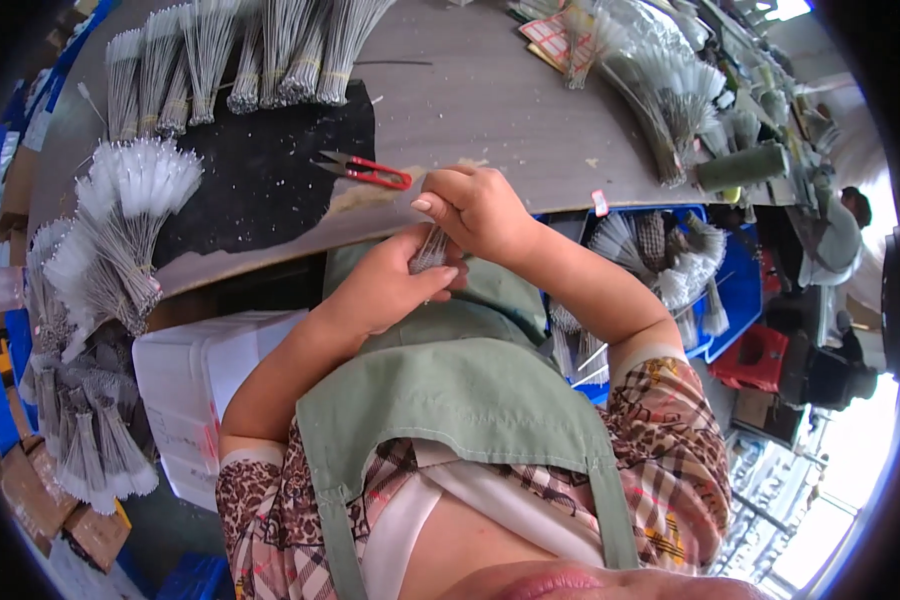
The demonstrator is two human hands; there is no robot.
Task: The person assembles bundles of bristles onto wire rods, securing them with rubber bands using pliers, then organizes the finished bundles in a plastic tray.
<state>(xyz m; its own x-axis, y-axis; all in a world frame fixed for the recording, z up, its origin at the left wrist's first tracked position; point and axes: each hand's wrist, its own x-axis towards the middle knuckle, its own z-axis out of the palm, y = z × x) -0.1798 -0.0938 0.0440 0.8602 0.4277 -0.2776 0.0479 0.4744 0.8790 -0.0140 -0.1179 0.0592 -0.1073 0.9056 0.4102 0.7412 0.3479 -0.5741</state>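
right now both hands meet just below the near edge of the grey worktable (490, 100), over the lap of a green apron (460, 390). the left hand (385, 290) is clenched around a small bundle of thin wire-stemmed brushes (430, 250), whose twisted metal stems poke up out of the fist. the right hand (475, 210) sits directly above, its fingers curled down and pinching the top of the same bundle, so the two hands touch around it.

on the table just beyond the right hand lie red-handled thread snips (365, 170), resting at the edge of a black mat (270, 160). along the far side of the mat a row of tied wire brush bundles (240, 55) lies side by side. to the left, a fan of white-tipped brushes (130, 215) hangs over the table edge, with more bundles (95, 430) piled below it beside a white plastic box (195, 380). to the right, a blue bin (735, 290) holds further brushes, and another heap of brushes (670, 90) lies on the table's far right end.
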